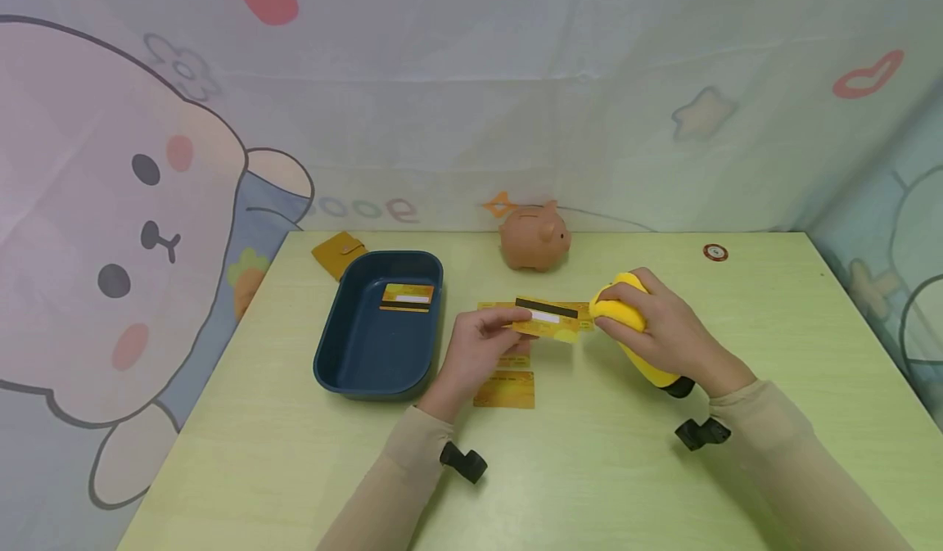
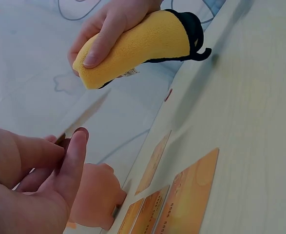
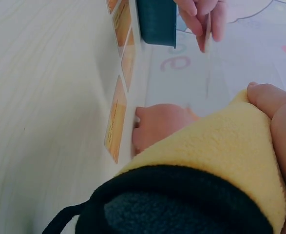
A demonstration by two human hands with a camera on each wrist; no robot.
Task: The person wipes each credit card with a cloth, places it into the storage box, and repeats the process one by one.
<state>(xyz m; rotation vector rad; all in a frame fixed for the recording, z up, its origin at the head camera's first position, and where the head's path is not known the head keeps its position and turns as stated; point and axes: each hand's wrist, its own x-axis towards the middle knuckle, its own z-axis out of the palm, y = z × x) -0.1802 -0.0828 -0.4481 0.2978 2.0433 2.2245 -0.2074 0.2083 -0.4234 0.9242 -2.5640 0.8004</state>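
Note:
My left hand point(image 1: 475, 353) pinches a gold bank card point(image 1: 560, 331) between thumb and fingers, above the table. Its dark magnetic stripe and white signature strip face up in the head view; in the left wrist view it is almost edge-on. To its right, my right hand point(image 1: 674, 330) grips a folded yellow cleaning cloth point(image 2: 152, 39) with black trim and a hanging loop. The cloth is raised off the table, a short gap from the card. Beneath the left hand lie several gold cards point(image 1: 504, 391), partly hidden by the hand and the held card.
A dark blue tray point(image 1: 376, 359) stands left of the left hand, with one striped card point(image 1: 408, 298) inside. Behind it lies a mustard card holder point(image 1: 339, 252). A piggy bank point(image 1: 532, 240) stands at the back edge, and a red-rimmed poker chip point(image 1: 715, 252) lies back right.

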